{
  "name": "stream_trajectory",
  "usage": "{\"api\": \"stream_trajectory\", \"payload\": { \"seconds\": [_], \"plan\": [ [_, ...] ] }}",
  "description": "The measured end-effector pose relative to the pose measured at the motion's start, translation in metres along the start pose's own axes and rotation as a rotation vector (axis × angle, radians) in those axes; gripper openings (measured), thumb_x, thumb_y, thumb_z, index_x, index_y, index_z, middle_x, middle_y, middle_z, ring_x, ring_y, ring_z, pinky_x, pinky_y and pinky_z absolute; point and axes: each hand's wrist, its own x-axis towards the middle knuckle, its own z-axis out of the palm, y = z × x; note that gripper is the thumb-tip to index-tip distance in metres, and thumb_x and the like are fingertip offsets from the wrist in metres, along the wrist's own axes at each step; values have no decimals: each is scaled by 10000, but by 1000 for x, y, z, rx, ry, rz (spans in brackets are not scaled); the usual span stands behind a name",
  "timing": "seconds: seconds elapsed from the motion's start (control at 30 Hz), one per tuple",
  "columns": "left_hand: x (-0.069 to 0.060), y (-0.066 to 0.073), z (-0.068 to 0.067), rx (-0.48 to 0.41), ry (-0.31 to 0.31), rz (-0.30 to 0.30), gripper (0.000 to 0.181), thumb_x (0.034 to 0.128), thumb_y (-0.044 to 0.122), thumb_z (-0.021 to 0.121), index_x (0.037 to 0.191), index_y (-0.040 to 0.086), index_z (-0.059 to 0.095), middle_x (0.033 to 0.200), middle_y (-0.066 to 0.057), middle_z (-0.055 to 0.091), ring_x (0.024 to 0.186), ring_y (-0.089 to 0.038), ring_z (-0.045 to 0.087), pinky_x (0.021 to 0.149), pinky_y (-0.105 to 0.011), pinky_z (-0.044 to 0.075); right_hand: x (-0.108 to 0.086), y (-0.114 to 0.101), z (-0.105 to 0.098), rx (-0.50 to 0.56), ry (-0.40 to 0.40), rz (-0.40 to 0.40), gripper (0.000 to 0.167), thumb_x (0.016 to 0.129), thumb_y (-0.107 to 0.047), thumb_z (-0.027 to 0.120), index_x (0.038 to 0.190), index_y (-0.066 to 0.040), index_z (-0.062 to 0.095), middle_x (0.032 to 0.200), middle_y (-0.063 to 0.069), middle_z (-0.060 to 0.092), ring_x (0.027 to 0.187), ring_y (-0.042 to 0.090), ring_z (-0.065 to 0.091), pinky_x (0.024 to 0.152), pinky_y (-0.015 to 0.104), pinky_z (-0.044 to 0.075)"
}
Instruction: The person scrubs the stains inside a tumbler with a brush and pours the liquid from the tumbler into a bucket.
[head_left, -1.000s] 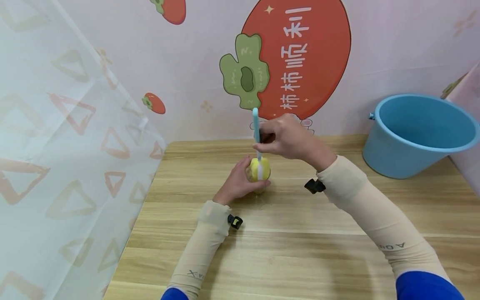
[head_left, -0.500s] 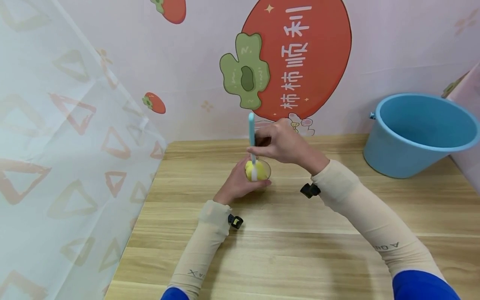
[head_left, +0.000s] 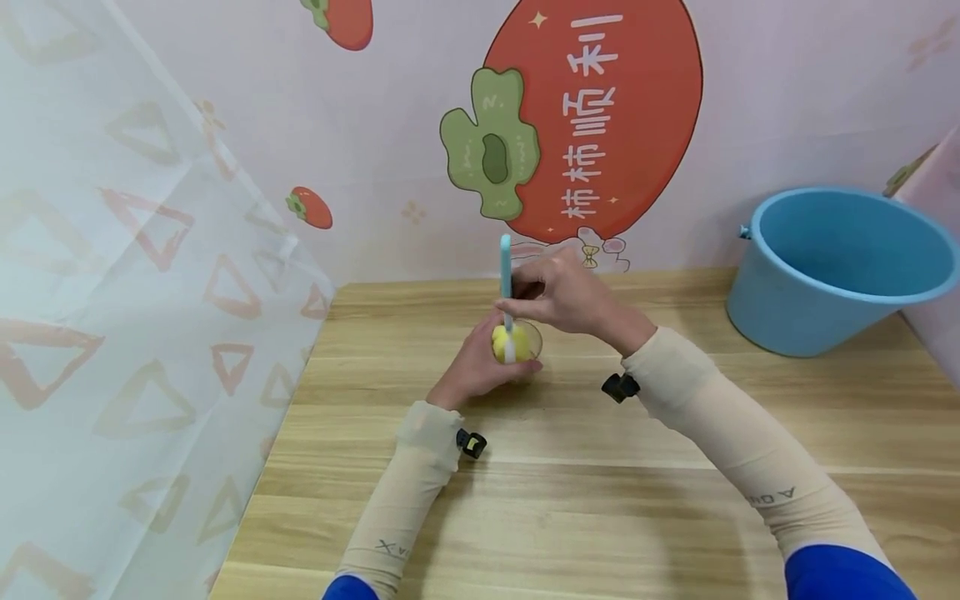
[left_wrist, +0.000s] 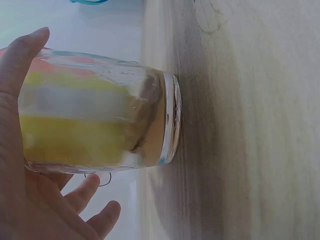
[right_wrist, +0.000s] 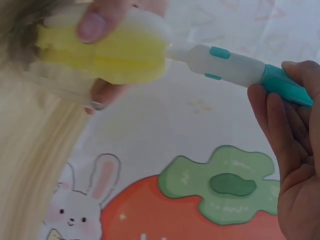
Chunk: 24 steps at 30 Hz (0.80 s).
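Observation:
A clear drinking glass (left_wrist: 150, 117) stands upright on the table, and my left hand (head_left: 474, 363) holds it from the left side, thumb on the near side and fingers behind. Inside the glass sits the yellow and white sponge head (right_wrist: 117, 55) of a cup brush. My right hand (head_left: 572, 292) grips the brush's teal and white handle (right_wrist: 227, 65) between thumb and fingers, above the rim. The handle stands nearly upright in the head view. The sponge lies toward the left of the glass, with a gap on its right.
A light blue bucket (head_left: 780, 321) stands at the back right of the wooden table (head_left: 570, 517). A white cloth wall (head_left: 390, 150) with persimmon prints rises behind, and another patterned sheet (head_left: 165, 333) borders the left.
The right hand has moved slightly left and down with the brush. The sponge has shifted from the glass's right toward its left. The left hand stays put around the glass.

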Motion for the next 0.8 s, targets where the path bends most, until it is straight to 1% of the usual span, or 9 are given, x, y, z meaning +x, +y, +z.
{"api": "stream_trajectory", "payload": {
  "seconds": [0.1, 0.17, 0.23, 0.4, 0.53, 0.67, 0.77, 0.8],
  "plan": [
    [0, 1, 0, 6, 8, -1, 625, 833, 395, 911, 1317, 238, 547, 1045, -14, 616, 875, -190, 602, 758, -352, 540, 3, -1, -4, 41, 55, -38, 94, 877, -89, 866, 891, -48, 783, 812, 8, 756, 719, 98, 754, 684, 258, 626],
    [0, 1, 0, 17, 12, -8, 579, 832, 402, 911, 1255, 246, 548, 1016, -10, 613, 853, -186, 595, 740, -349, 534, 2, 0, -5, 60, 63, -49, 80, 881, -76, 859, 896, -50, 785, 824, 11, 759, 736, 108, 764, 703, 257, 631],
    [-1, 2, 0, 18, 9, -13, 611, 831, 415, 908, 1303, 284, 544, 1042, -1, 610, 872, -184, 590, 751, -349, 532, -1, 2, -3, 61, 52, -41, 64, 889, -73, 850, 907, -52, 792, 836, 14, 781, 748, 118, 779, 707, 262, 633],
    [-1, 1, -1, 13, 8, -15, 685, 833, 472, 890, 1402, 362, 524, 1140, 17, 608, 954, -183, 600, 798, -372, 546, -8, 7, 3, 19, 13, -12, 81, 887, -99, 859, 913, -53, 798, 858, 23, 803, 763, 116, 792, 708, 271, 634],
    [-2, 0, -1, 0, 1, -14, 685, 843, 445, 887, 1416, 387, 515, 1148, 28, 614, 957, -184, 612, 798, -390, 558, -8, 9, 4, -9, -4, -34, 104, 881, -103, 865, 903, -39, 786, 861, 34, 803, 765, 121, 792, 713, 265, 636],
    [0, -2, 0, -12, -18, 13, 676, 846, 400, 895, 1408, 316, 528, 1096, 17, 628, 911, -191, 605, 790, -387, 545, -2, 3, -4, -4, 25, -82, 100, 875, -73, 863, 891, -39, 770, 851, 29, 790, 758, 126, 793, 706, 262, 635],
    [2, -3, 1, -1, -17, 26, 607, 842, 420, 898, 1324, 265, 563, 1070, 8, 633, 899, -189, 599, 798, -374, 532, 2, -1, -11, 15, 41, -103, 106, 866, -55, 866, 883, -42, 762, 842, 17, 770, 754, 113, 788, 708, 251, 632],
    [2, -2, 1, 1, -16, 26, 584, 839, 418, 901, 1296, 272, 567, 1077, 10, 636, 907, -189, 600, 807, -371, 532, 3, -1, -12, 17, 43, -108, 111, 864, -55, 869, 882, -43, 760, 842, 14, 766, 752, 110, 787, 706, 248, 631]
  ]
}}
